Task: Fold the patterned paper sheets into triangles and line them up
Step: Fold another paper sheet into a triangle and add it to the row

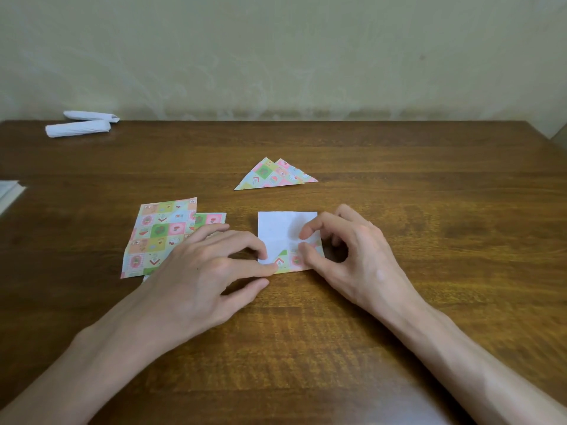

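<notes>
Patterned sheet (282, 228) sits white side up at frame centre, its near edge turned up so the print shows. Your left hand (199, 271) pinches the lower left corner, and your right hand (359, 256) pinches the lower right one between thumb and forefinger. Fold just started, I'd say. Two finished triangles (273, 176) overlap above centre, not really lined up. Unfolded stack (156, 234) waits centre left, so most work remains.
</notes>
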A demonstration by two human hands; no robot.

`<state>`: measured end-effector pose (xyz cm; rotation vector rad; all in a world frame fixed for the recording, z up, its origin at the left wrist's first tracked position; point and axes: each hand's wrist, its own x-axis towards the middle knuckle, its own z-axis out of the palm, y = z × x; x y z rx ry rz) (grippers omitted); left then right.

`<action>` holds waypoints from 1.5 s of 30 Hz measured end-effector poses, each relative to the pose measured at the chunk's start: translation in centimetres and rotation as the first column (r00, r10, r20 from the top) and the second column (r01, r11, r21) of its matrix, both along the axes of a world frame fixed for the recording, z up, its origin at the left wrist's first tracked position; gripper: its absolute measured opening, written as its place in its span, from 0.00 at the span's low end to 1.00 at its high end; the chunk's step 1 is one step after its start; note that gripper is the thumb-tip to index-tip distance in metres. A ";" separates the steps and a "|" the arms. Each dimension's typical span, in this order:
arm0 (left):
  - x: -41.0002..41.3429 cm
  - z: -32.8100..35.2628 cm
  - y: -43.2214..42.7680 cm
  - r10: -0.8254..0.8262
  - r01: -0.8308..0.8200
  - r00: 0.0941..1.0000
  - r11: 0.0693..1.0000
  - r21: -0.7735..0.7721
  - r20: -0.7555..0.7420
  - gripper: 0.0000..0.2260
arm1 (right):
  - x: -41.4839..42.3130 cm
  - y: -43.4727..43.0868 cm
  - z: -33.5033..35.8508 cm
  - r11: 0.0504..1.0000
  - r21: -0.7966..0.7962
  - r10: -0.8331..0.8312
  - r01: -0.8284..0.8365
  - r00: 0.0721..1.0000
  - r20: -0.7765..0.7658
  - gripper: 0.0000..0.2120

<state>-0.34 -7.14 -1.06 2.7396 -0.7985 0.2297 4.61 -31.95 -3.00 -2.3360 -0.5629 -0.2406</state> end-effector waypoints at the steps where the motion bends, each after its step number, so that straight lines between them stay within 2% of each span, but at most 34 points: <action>1: 0.0 0.0 0.0 0.001 -0.001 1.000 1.000 0.003 -0.007 0.14 | -0.1 0.0 0.1 1.000 0.020 0.015 -0.015 1.000 0.017 0.05; 5: 0.0 0.1 0.0 -0.010 0.010 1.000 1.000 0.007 -0.019 0.13 | -0.7 0.7 0.0 0.991 -0.037 0.129 -0.126 0.987 0.093 0.06; 8: 0.0 0.2 0.0 -0.017 0.017 1.000 1.000 -0.007 -0.018 0.13 | -0.7 0.8 -0.2 0.984 -0.079 0.165 -0.161 0.985 0.045 0.07; 15: 0.2 0.1 0.1 -0.023 0.023 1.000 1.000 -0.013 -0.021 0.13 | -0.5 1.5 -0.2 0.991 -0.074 0.104 -0.107 0.994 -0.036 0.11; 22: 0.4 0.2 0.3 -0.026 0.024 0.998 0.999 -0.032 -0.052 0.14 | -0.5 1.7 -0.3 0.995 -0.064 0.069 -0.073 0.996 -0.059 0.11; 26: 0.5 0.3 0.6 0.039 -0.059 0.990 0.987 -0.151 -0.135 0.12 | -0.5 1.7 -0.4 0.995 -0.069 0.066 -0.069 0.997 -0.051 0.11; 29: 0.8 0.3 0.7 0.084 -0.126 0.977 0.968 -0.216 -0.195 0.15 | -0.6 1.8 -0.5 0.995 -0.075 0.059 -0.062 0.997 -0.045 0.11; 34: 0.9 0.2 -0.5 0.152 -0.193 0.976 0.938 -0.289 -0.158 0.09 | -0.6 1.8 -0.6 0.995 -0.084 0.057 -0.060 0.997 -0.042 0.13; 39: 1.1 -0.3 -1.4 0.179 -0.222 0.972 0.906 -0.360 -0.150 0.08 | -0.5 1.8 -0.6 0.995 -0.084 0.054 -0.057 0.998 -0.038 0.14; 45: 1.2 -0.9 -1.7 0.178 -0.196 0.980 0.929 -0.315 -0.084 0.05 | -0.5 1.8 -0.6 0.995 -0.089 0.049 -0.051 0.998 -0.029 0.13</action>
